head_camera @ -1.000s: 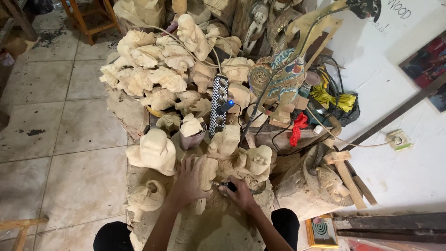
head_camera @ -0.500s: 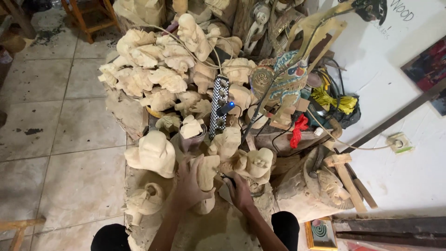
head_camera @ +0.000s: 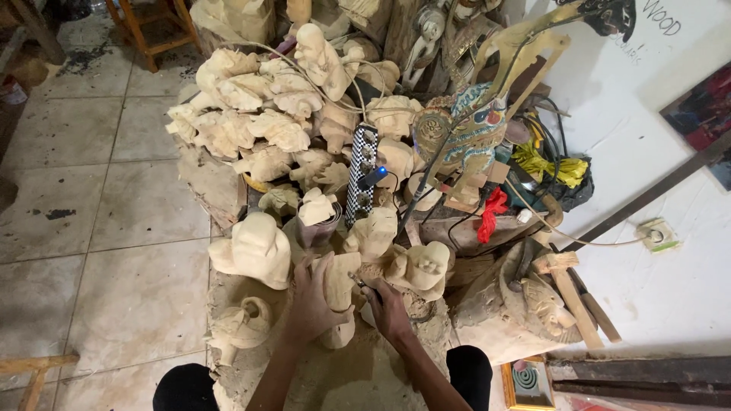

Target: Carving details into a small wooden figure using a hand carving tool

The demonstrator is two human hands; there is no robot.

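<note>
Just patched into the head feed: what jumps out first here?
A heap of pale unpainted wood carvings fills the upper middle. Below it, the left hand grips a pale carved figure while the right hand works against it. A painted flat puppet stands right of the heap.

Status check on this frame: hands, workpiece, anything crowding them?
Left hand gripping pale wooden figure. Right hand shut on small tool, tip at figure. Unfinished carvings crowd close on both sides.

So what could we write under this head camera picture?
Both hands, left and right, hold a pale wooden carving amid a heap of wooden figures.
</note>
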